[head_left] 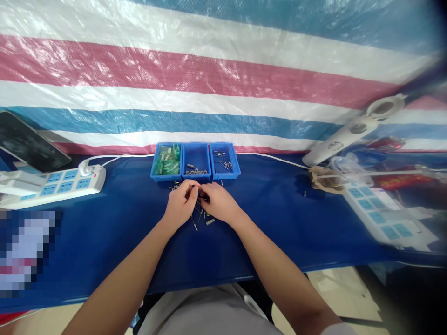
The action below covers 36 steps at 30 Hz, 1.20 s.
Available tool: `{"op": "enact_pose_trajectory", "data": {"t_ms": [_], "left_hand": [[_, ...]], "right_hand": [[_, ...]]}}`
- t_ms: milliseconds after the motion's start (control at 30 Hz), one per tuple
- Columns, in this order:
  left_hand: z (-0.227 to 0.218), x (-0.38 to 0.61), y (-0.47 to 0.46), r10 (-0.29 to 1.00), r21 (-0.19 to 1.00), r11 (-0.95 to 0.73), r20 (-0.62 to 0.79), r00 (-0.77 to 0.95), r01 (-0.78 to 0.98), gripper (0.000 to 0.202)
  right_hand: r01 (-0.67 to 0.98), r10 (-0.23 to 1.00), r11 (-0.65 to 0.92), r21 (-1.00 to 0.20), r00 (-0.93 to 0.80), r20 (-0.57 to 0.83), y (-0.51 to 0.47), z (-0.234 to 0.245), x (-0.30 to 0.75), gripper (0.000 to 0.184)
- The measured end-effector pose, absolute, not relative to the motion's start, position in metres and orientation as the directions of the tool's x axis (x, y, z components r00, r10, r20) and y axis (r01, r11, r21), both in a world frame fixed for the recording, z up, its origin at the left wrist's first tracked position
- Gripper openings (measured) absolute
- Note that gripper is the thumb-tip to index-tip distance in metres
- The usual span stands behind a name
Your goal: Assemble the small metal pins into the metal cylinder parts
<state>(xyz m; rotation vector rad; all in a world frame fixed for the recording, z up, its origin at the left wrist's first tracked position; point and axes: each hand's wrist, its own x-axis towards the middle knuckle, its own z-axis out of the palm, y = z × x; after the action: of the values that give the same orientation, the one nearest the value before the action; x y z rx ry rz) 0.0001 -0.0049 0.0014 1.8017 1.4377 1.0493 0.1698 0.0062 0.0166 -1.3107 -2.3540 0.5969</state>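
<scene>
1. At the far left a dark phone [31, 144] is leaning against the striped tarp [209, 70], and a white power strip [59, 184] is lying just below it on the blue table [104, 242]
2. Three blue bins [196, 160] are sitting side by side at the table's back edge: the left one is holding green pieces, the middle one small metal rings, the right one thin pins
3. The left hand [181, 202] is resting just in front of the bins with its fingers curling inward; whether it is gripping anything cannot be told
4. Loose pins [200, 217] are lying on the table under and between both hands
5. The right hand [219, 203] is meeting the left fingertip to fingertip, its fingers pinching closed on a small dark part [204, 198] just above the table
6. Well apart to the right, a white fan [345, 135] and a second power strip [380, 214] are lying on the table
</scene>
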Motion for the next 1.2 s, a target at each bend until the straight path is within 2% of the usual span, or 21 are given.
{"op": "enact_pose_trajectory", "data": {"t_ms": [400,633,1200], "left_hand": [[0.0004,0.0002,-0.0046,0.972,0.836,-0.234,0.207,0.110,0.495,0.024],[0.0009,0.0000,-0.0048,0.972,0.833,-0.235,0.210,0.106,0.500,0.024],[0.0006,0.0008,-0.0048,0.972,0.831,-0.237,0.206,0.117,0.504,0.024]], "right_hand": [[0.735,0.863,0.482,-0.476,-0.494,0.111,0.0060,0.0168,0.1692,0.016],[0.723,0.857,0.490,-0.486,-0.502,0.118,0.0067,0.0150,0.1694,0.010],[0.715,0.849,0.505,-0.483,-0.513,0.129,0.0070,0.0141,0.1700,0.013]]}}
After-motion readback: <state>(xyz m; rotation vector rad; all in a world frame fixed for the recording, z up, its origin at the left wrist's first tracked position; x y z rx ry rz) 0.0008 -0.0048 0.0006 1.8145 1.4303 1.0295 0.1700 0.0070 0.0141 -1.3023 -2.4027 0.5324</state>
